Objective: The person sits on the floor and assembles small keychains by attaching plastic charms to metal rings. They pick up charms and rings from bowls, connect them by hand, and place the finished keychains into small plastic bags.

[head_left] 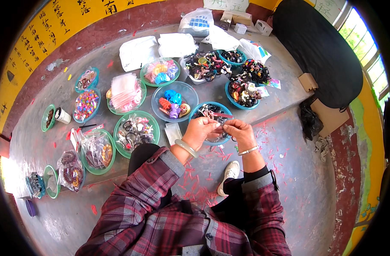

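Observation:
My left hand (200, 131) and my right hand (241, 132) meet fingertip to fingertip, both closed in a pinch. What they pinch is too small to make out. A dark thin loop shows under my right fingers. Just beyond the fingertips is a flat pinkish-red strip (223, 115); whether a hand holds it I cannot tell. Directly below both hands stands a blue bowl (192, 114) with dark and pale small items like hair ties, partly hidden by my fingers. A small clear packet (173, 132) lies beside my left wrist.
On the grey ledge stand several bowls: a clear blue bowl (155, 99) with bright hair clips, a green bowl (117, 141) of wrapped pieces, and a blue bowl (233, 100) of dark hair ties. White bags (138, 52) lie behind. Red scraps (199, 183) litter the floor around my shoe (231, 170).

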Available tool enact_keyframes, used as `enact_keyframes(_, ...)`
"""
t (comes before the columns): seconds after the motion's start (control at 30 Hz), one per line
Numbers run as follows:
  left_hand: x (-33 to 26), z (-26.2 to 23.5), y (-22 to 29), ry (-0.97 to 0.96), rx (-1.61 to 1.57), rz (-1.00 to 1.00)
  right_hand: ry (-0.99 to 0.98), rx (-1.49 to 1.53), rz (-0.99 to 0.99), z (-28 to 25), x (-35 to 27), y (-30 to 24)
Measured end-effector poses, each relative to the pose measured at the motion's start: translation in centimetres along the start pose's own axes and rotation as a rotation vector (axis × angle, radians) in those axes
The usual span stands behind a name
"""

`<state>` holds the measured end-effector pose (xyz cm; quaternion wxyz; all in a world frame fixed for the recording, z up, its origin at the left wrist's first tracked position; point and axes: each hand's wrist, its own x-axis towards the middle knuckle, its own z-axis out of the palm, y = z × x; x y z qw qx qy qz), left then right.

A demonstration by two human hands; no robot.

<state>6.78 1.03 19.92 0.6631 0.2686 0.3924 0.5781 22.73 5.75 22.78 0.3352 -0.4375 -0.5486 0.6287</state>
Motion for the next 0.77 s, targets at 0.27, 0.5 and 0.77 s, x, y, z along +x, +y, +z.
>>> enact_keyframes(0.27,-0.1,0.1,-0.2,-0.047,0.072,-0.047,0.009,0.066,0.016,0.0,0.0,-0.1)
enact_keyframes(0.5,0.1,-0.2,-0.4,0.037,-0.024,0.022,-0.138,0.012,0.003,-0.3,0.4,0.6)
enact_keyframes(0.77,-0.5,-0.2,1.0,0.003,-0.152,-0.009,-0.172,-0.035,0.001,-0.4,0.6,1.4)
